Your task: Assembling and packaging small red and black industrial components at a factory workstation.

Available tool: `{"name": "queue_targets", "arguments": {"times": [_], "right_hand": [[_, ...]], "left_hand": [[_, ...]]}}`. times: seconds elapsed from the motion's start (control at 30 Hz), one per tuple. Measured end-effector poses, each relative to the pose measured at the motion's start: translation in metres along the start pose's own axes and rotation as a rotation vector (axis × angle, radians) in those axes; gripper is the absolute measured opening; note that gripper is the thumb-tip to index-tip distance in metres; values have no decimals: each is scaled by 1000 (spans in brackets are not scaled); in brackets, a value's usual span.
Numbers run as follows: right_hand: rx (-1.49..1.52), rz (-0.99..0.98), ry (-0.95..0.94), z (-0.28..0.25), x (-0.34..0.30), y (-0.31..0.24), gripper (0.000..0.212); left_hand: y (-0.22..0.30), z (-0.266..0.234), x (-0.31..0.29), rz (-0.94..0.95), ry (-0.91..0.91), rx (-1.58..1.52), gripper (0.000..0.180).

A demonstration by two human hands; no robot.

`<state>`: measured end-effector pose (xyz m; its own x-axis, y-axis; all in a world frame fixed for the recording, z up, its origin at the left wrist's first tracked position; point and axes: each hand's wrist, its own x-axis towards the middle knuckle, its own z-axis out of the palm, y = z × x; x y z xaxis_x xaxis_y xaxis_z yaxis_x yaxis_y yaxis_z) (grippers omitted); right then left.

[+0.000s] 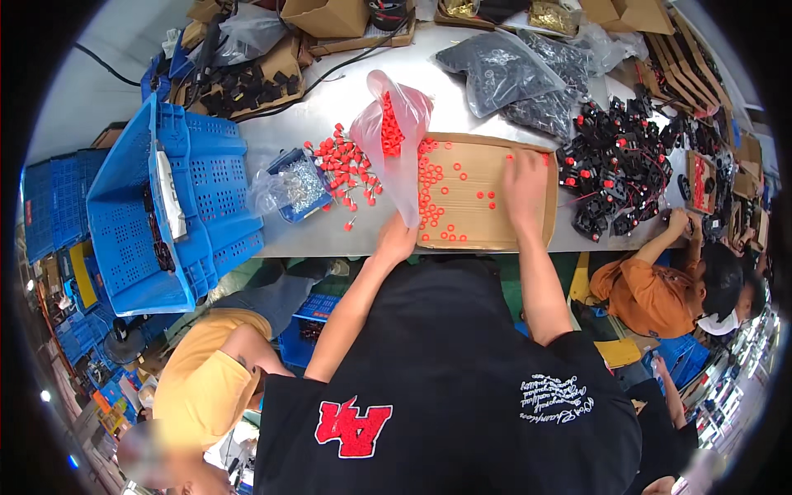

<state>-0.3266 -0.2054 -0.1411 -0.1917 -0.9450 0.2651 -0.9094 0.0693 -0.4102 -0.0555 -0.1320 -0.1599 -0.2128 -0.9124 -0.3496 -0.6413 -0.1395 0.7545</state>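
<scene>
My left hand (397, 239) closes on the lower end of a clear pinkish plastic bag (404, 177), beside the near left corner of a shallow cardboard tray (470, 227). Small red rings (391, 128) fill part of the bag. More red rings (429, 177) lie in the tray, crowded along its left side and scattered toward the middle. Over the tray's right part, my right hand (525, 186) reaches away from me with its fingers apart, and a ring or two show at the fingertips. Whatever is under the palm is hidden.
Left of the bag lie red-capped metal pieces (346, 165) and a blue bin of small silvery parts (301, 186). A large blue crate (194, 190) stands further left. Black parts (610, 165) are heaped right of the tray; bagged black parts (503, 74) lie behind. Co-workers (660, 289) sit nearby.
</scene>
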Motion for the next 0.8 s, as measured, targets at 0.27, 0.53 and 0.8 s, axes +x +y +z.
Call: {"name": "queue_targets", "arguments": {"times": [0.27, 0.53, 0.8], "right_hand": [[131, -406, -308, 45, -10, -85, 46], [58, -274, -290, 29, -24, -58, 46], [-240, -8, -154, -2, -19, -14, 35]], "left_hand": [[-2, 3, -2, 8, 33, 78, 34], [5, 3, -3, -100, -38, 16, 35], [6, 1, -2, -89, -58, 61, 38]]}}
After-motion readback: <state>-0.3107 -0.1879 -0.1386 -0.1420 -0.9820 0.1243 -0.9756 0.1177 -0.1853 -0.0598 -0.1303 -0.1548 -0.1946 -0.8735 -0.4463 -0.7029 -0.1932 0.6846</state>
